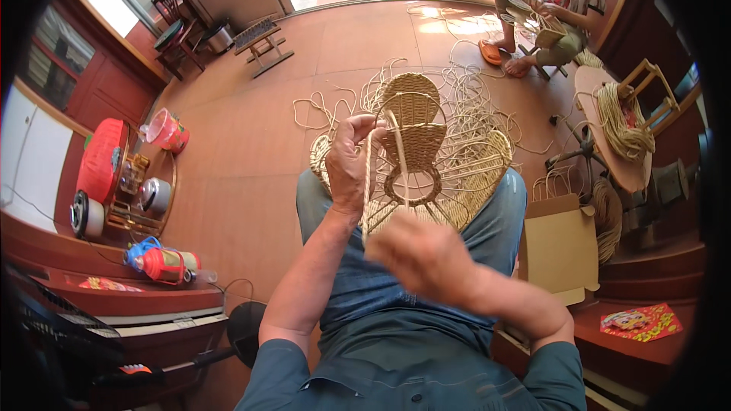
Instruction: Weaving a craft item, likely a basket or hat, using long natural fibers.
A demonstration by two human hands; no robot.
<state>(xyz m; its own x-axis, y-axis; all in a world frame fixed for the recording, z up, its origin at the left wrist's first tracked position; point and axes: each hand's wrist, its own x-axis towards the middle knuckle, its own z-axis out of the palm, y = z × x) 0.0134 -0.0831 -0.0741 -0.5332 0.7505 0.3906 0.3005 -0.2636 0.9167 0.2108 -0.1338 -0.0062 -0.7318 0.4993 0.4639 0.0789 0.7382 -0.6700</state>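
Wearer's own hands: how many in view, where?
2. The left hand is raised beside the woven piece, at the pale cord's upper bend; the right hand, blurred, is lower and farther right, near the cord's lower stretch. Some fingers are hidden.

plain dark teal shirt (403,369) | short matching sleeves (276,369) | dark round button (416,397) | faded blue jeans (495,224)

Dark chair (169,35) and low stool (259,34) are standing far left, red bucket (167,132) is sitting left, red thermos (162,265) resting near left; cardboard box (558,255) is sitting right, red leaflet (655,323) lying near right
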